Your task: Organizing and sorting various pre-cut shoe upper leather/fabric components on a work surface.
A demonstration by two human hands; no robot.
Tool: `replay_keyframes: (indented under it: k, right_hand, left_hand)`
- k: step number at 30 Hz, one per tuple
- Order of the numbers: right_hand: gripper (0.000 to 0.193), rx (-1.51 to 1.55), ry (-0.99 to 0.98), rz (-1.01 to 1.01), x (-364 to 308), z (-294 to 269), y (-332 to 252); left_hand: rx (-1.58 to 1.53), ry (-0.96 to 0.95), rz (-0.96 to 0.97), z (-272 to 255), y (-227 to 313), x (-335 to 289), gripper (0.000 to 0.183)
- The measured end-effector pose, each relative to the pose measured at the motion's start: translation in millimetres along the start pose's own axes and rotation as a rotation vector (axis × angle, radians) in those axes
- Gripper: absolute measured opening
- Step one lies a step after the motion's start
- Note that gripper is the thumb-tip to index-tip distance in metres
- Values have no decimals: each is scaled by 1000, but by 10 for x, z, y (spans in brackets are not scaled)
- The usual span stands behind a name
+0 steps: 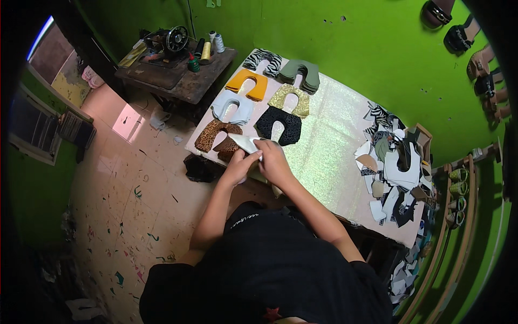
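My right hand is closed on a whitish, pointed flat piece above the table's near left edge. My left hand meets it from below, its fingers closed at the lower edge of the same piece. What the piece is made of I cannot tell. Just beyond it lie U-shaped leopard-print pieces, partly hidden by the whitish piece and my left hand. Other stacks of U-shaped cut pieces lie in two rows: black, white, gold, orange, grey-green and zebra-print.
Shiny pale sheeting covers the table. A heap of offcuts lies at its right end. Back left, a sewing machine stands on a wooden table with thread spools. Sandals hang on the green wall; scraps litter the floor.
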State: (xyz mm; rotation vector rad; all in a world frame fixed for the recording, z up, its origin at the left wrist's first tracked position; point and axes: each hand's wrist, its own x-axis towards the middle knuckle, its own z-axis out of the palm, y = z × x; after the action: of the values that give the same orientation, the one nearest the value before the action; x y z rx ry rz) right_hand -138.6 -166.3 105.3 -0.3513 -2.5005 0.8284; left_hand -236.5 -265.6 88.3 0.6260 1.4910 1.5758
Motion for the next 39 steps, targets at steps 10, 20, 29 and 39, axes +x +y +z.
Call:
replay_keyframes:
  k: [10,20,29,39]
  right_hand:
    - [32,1136,5,692,122,-285,212]
    - [30,240,-50,693,-502,162,792]
    - [42,240,-19,752,-535,138,693]
    - [41,111,8,669,-708,326,822]
  left_hand:
    - [-220,54,26,-83,-290,58,35]
    - [416,86,-75,-508,-875,241,17]
    - [608,185,-21,-505,-785,173,23]
    - [752,178,-100,-494,-702,73,33]
